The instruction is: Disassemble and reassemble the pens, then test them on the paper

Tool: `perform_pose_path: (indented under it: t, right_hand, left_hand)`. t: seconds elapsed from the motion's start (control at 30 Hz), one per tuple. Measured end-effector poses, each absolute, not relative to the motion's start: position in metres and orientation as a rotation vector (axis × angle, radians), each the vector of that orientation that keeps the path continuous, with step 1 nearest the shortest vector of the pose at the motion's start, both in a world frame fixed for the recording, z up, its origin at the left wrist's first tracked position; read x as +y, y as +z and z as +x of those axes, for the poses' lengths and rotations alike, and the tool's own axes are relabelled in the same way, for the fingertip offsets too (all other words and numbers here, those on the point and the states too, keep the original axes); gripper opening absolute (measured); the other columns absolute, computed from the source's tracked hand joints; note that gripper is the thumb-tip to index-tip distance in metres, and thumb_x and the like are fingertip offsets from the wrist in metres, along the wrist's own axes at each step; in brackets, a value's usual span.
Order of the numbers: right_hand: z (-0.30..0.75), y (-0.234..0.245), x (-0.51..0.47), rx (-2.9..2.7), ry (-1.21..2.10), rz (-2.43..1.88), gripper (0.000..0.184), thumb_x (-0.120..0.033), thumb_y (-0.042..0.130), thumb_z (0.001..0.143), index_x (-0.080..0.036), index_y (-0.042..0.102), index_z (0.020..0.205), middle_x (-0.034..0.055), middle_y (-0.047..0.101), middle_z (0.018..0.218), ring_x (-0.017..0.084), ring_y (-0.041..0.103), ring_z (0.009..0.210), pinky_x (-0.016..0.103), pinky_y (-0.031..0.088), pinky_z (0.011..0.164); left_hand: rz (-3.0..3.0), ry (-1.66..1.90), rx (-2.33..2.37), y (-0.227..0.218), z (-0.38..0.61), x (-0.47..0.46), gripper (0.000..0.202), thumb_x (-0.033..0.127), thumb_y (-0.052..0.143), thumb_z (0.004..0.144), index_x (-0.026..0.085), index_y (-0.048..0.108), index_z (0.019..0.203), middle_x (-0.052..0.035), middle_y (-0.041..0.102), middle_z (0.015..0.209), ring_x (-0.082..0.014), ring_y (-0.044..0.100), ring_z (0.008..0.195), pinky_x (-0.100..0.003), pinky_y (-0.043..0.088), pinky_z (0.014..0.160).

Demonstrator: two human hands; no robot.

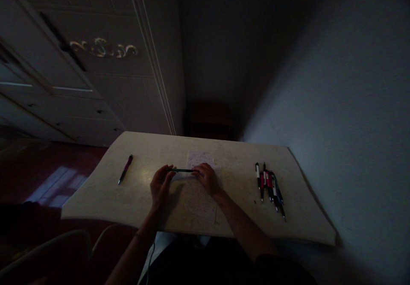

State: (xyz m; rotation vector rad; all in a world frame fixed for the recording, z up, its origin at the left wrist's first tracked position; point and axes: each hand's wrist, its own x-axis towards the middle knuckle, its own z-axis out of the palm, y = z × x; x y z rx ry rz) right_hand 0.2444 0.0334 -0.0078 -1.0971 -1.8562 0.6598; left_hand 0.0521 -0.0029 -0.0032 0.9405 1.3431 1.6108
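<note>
A dark green pen (pixel 183 170) is held level between my two hands above the table. The fingers of my left hand (pixel 161 184) pinch its left end. At the other end, my right hand (pixel 206 177) closes its fingertips round the pen. Below my hands lie sheets of paper (pixel 201 199) covered in fine marks, partly hidden by my right hand and forearm. Apart from these, a single dark reddish pen (pixel 125 169) rests at the left of the table. On the right sits a loose group of several pens (pixel 269 182), white, red and dark.
The pale table (pixel 233 152) has a curved left edge. Its right side runs close to a bluish wall (pixel 346 118). A white cupboard (pixel 128 88) stands behind on the left, and a dark brown piece of furniture (pixel 211 113) is beyond the far edge. The room is dim.
</note>
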Motion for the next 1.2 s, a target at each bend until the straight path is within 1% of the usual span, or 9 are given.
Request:
perform_pose_path:
  t: [0.17, 0.23, 0.43, 0.63, 0.77, 0.9, 1.03, 1.1, 1.2]
  right_hand:
    - [0.244, -0.009, 0.033, -1.83, 0.63, -1.103, 0.017, -0.038, 0.065, 0.087, -0.022, 0.073, 0.088, 0.0066, 0.069, 0.083, 0.02, 0.061, 0.082, 0.034, 0.046, 0.08]
    - [0.245, -0.011, 0.033, -1.817, 0.595, -1.119, 0.019, -0.039, 0.065, 0.088, -0.021, 0.073, 0.085, 0.0065, 0.069, 0.08, 0.02, 0.061, 0.08, 0.033, 0.046, 0.077]
    - [0.25, -0.012, 0.03, -1.854, 0.472, -1.163, 0.019, -0.035, 0.063, 0.089, -0.019, 0.072, 0.084, 0.0079, 0.071, 0.081, 0.021, 0.06, 0.08, 0.033, 0.043, 0.077]
    - [0.251, -0.013, 0.029, -1.903, 0.458, -1.202, 0.017, -0.03, 0.059, 0.092, -0.021, 0.072, 0.087, 0.0076, 0.071, 0.085, 0.021, 0.06, 0.081, 0.034, 0.041, 0.077]
    - [0.253, -0.012, 0.028, -1.941, 0.389, -1.191, 0.022, -0.027, 0.054, 0.094, -0.02, 0.071, 0.084, 0.0068, 0.07, 0.081, 0.021, 0.059, 0.08, 0.034, 0.04, 0.075]
    - [0.253, -0.01, 0.029, -1.976, 0.387, -1.187, 0.027, -0.028, 0.051, 0.095, -0.021, 0.068, 0.076, 0.0061, 0.066, 0.075, 0.02, 0.056, 0.076, 0.033, 0.038, 0.073]
    - [0.249, -0.008, 0.024, -1.942, 0.354, -1.252, 0.042, -0.035, 0.041, 0.099, -0.021, 0.06, 0.064, 0.0052, 0.059, 0.065, 0.019, 0.051, 0.068, 0.032, 0.036, 0.069]
    - [0.247, -0.007, 0.02, -1.899, 0.34, -1.285, 0.051, -0.041, 0.033, 0.1, -0.021, 0.054, 0.058, 0.0044, 0.055, 0.06, 0.018, 0.049, 0.064, 0.031, 0.036, 0.068]
    - [0.248, -0.002, 0.017, -1.895, 0.444, -1.285, 0.057, -0.054, 0.032, 0.098, -0.022, 0.051, 0.056, 0.003, 0.053, 0.058, 0.017, 0.05, 0.064, 0.031, 0.038, 0.071]
  left_hand:
    - [0.965, 1.552, 1.502, -0.006, 0.051, -0.001, 0.045, 0.045, 0.071, 0.074, 0.013, 0.065, 0.105, -0.0128, 0.073, 0.094, -0.0228, 0.072, 0.08, -0.037, 0.058, 0.073]
    - [0.987, 1.528, 1.511, -0.006, 0.051, -0.002, 0.044, 0.045, 0.071, 0.074, 0.012, 0.066, 0.103, -0.0123, 0.074, 0.09, -0.0219, 0.071, 0.075, -0.036, 0.058, 0.07]
    - [1.054, 1.523, 1.439, -0.004, 0.05, -0.005, 0.031, 0.04, 0.073, 0.072, 0.015, 0.069, 0.09, -0.0107, 0.075, 0.087, -0.0205, 0.07, 0.074, -0.034, 0.056, 0.068]
    - [1.072, 1.506, 1.41, -0.001, 0.05, -0.006, 0.026, 0.038, 0.072, 0.072, 0.016, 0.07, 0.087, -0.0094, 0.075, 0.086, -0.0211, 0.07, 0.075, -0.033, 0.055, 0.068]
    - [1.062, 1.5, 1.418, 0.001, 0.053, -0.006, 0.028, 0.04, 0.07, 0.073, 0.016, 0.069, 0.088, -0.009, 0.074, 0.083, -0.0215, 0.07, 0.073, -0.033, 0.055, 0.066]
    - [1.019, 1.5, 1.478, 0.0, 0.055, -0.006, 0.035, 0.044, 0.069, 0.074, 0.015, 0.069, 0.092, -0.0069, 0.072, 0.072, -0.0201, 0.068, 0.066, -0.032, 0.054, 0.061]
    - [0.986, 1.465, 1.47, -0.002, 0.056, -0.006, 0.039, 0.046, 0.068, 0.075, 0.013, 0.069, 0.096, -0.0065, 0.071, 0.07, -0.0165, 0.065, 0.058, -0.029, 0.053, 0.057]
    - [0.984, 1.471, 1.501, -0.003, 0.056, -0.007, 0.039, 0.045, 0.068, 0.075, 0.013, 0.069, 0.097, -0.006, 0.071, 0.07, -0.0158, 0.064, 0.057, -0.027, 0.052, 0.055]
    - [1.031, 1.461, 1.615, -0.003, 0.056, -0.005, 0.037, 0.045, 0.068, 0.075, 0.013, 0.071, 0.094, -0.0071, 0.071, 0.073, -0.0171, 0.066, 0.062, -0.025, 0.052, 0.054]
